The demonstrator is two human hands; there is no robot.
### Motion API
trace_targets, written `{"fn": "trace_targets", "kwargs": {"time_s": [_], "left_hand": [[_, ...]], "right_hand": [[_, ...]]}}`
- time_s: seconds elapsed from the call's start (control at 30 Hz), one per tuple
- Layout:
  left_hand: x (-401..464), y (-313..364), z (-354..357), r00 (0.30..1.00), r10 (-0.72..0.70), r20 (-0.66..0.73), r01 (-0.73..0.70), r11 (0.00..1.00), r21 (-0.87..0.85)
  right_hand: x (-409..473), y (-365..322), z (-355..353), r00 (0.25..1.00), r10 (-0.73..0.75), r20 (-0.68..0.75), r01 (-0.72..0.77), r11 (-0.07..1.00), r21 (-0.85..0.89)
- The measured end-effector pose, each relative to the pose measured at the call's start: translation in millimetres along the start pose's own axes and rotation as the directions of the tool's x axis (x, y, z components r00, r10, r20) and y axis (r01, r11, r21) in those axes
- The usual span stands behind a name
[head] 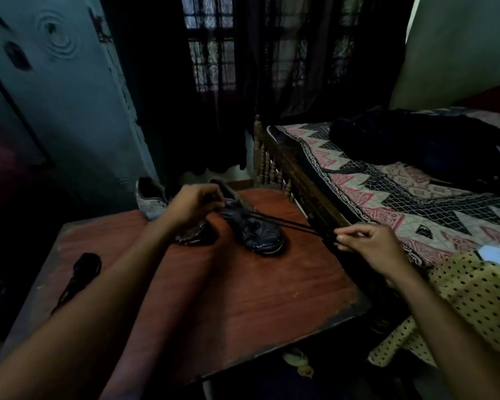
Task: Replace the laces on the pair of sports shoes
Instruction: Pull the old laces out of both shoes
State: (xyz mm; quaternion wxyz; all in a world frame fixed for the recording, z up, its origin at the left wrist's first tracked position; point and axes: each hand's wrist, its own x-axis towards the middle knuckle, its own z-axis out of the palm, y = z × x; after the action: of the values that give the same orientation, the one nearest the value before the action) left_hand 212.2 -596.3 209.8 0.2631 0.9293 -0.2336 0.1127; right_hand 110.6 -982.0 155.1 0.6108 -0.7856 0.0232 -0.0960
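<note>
A dark sports shoe (257, 230) lies on the reddish wooden table (243, 293), toe toward me. My left hand (195, 204) is at the shoe's upper eyelets and pinches there, fingers curled. Two strands of black lace (295, 225) run taut from the shoe to my right hand (368, 243), which pinches their ends over the table's right edge. The second shoe (152, 204), grey with a striped side, stands behind my left wrist, its front end hidden by my arm. A bundled dark lace (83, 269) lies at the table's left.
A bed (387, 192) with a patterned pink and black cover and a wooden frame stands close against the table's right side. A blue-grey cupboard (64, 105) rises at the left. Dark curtains hang over a window behind. Yellow dotted cloth (459, 295) drapes at lower right.
</note>
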Motion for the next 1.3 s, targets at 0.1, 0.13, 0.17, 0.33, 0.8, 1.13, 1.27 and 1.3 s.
{"fn": "trace_targets", "kwargs": {"time_s": [0.1, 0.13, 0.17, 0.33, 0.8, 1.13, 1.27, 1.3], "left_hand": [[45.4, 10.1, 9.2, 0.987, 0.145, 0.068, -0.155, 0.967, 0.2], [58.8, 13.0, 16.4, 0.984, 0.157, 0.087, -0.174, 0.952, 0.251], [70.0, 16.7, 23.2, 0.982, 0.162, 0.094, -0.183, 0.941, 0.284], [113.8, 22.3, 64.5, 0.988, 0.099, 0.12, -0.134, 0.933, 0.333], [172.3, 22.3, 99.3, 0.952, -0.104, 0.288, 0.024, 0.963, 0.269], [165.7, 19.3, 117.0, 0.931, -0.178, 0.317, 0.081, 0.952, 0.296], [165.7, 22.9, 122.6, 0.941, -0.233, 0.246, 0.157, 0.944, 0.291], [165.7, 24.8, 125.0, 0.942, -0.252, 0.223, 0.183, 0.94, 0.288]], "right_hand": [[-8.0, 21.5, 8.0, 0.999, -0.05, -0.009, 0.047, 0.976, -0.215], [-9.7, 26.4, 13.4, 0.997, -0.077, 0.004, 0.075, 0.956, -0.285], [-11.1, 30.4, 19.8, 0.995, -0.102, 0.02, 0.103, 0.934, -0.343], [-9.9, 43.7, 34.6, 0.99, -0.136, 0.035, 0.136, 0.876, -0.462], [-16.8, 55.0, 49.7, 0.95, -0.297, 0.091, 0.296, 0.774, -0.56], [-23.6, 55.8, 48.8, 0.914, -0.371, 0.163, 0.393, 0.714, -0.579], [-21.1, 58.2, 49.3, 0.907, -0.376, 0.191, 0.414, 0.708, -0.572], [-21.2, 58.7, 50.1, 0.906, -0.377, 0.195, 0.417, 0.702, -0.578]]}}
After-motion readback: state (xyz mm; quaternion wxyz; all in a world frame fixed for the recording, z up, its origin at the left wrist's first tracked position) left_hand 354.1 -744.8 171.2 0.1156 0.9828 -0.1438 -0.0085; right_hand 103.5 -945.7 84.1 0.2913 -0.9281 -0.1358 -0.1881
